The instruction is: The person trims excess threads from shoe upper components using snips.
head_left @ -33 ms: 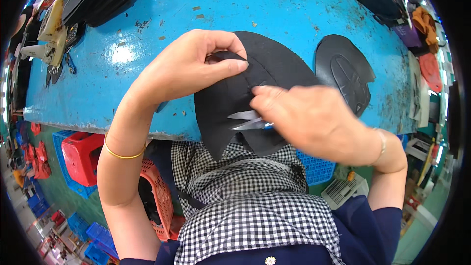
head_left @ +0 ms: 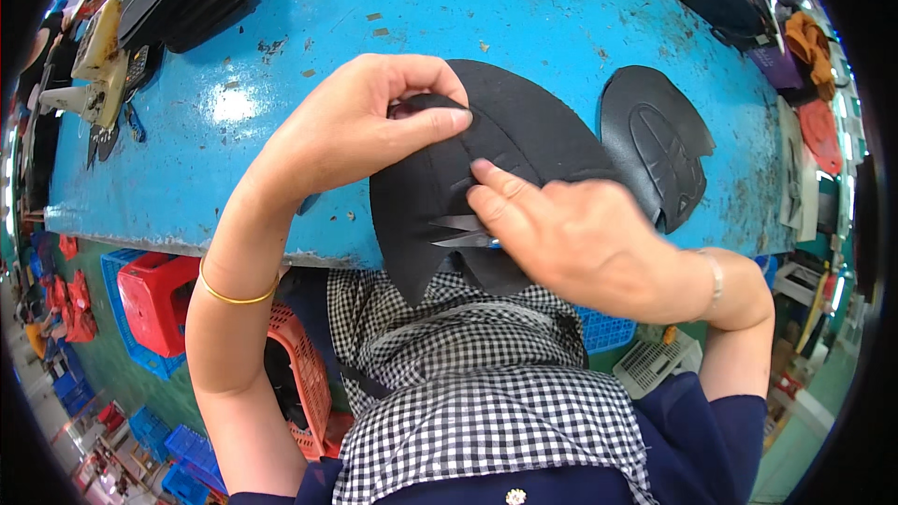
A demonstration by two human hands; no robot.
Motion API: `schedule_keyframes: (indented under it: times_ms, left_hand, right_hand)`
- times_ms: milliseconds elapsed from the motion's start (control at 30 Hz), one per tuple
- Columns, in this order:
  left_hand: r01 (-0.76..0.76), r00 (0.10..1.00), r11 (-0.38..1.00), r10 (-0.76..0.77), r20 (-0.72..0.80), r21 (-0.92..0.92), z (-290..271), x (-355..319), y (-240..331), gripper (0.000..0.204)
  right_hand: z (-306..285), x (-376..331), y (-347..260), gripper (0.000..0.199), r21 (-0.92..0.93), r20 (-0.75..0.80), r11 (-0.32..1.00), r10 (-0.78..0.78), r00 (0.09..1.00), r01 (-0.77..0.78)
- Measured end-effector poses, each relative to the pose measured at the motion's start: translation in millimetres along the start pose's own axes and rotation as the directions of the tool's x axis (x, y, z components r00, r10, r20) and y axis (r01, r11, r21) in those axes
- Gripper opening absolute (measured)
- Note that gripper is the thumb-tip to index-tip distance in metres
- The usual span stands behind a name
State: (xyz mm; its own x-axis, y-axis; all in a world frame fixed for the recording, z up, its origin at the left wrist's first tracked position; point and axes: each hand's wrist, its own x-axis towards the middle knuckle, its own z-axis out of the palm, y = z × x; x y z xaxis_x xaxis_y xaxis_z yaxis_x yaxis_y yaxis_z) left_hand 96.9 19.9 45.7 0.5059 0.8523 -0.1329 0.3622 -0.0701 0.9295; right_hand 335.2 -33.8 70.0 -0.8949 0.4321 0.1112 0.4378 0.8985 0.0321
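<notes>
- Black piece (head_left: pixel 552 122): matte, rounded far end, curved seam-like lines across the face, notch at the near end between two points.
- Location: in front of the person, over the near edge of the blue table (head_left: pixel 309 47), points hanging past it against the checked apron (head_left: pixel 496 411).
- Left hand (head_left: pixel 369 122): thumb and fingers pinching the piece's folded upper-left part.
- Right hand (head_left: pixel 589 234): fingers closed around scissors (head_left: pixel 466 241), blades spread and pointing left over the piece; index finger extended to its face.
- Edges/room: blue tabletop shows left of the piece and beyond it; on the right, a narrow strip separates it from a second black piece (head_left: pixel 645 122), shinier, with embossed lines. Stack of black sheets (head_left: pixel 192 5) far left, well apart.
- Hard to see: scissor handles mostly covered by the right hand; the right hand slightly blurred; blade contact with the piece, can't tell; rim objects bent and cut off.
</notes>
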Motion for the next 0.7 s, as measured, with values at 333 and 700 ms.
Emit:
schedule_keyframes:
  times_ms: [333, 700]
  left_hand:
    - [-0.193, 0.958, 0.962, 0.227, -0.177, 0.194, 61, -65, 23, 0.027]
    - [-0.056, 0.917, 0.640, 0.337, -0.214, 0.766, 127, -79, 7, 0.065]
  right_hand:
    - [11, 0, 54, 0.011, 0.747, 0.245, 0.468, 0.467, 0.850, -0.473]
    - [19, 21, 49, 0.015, 0.571, 0.132, 0.794, 0.163, 0.978, -0.210]
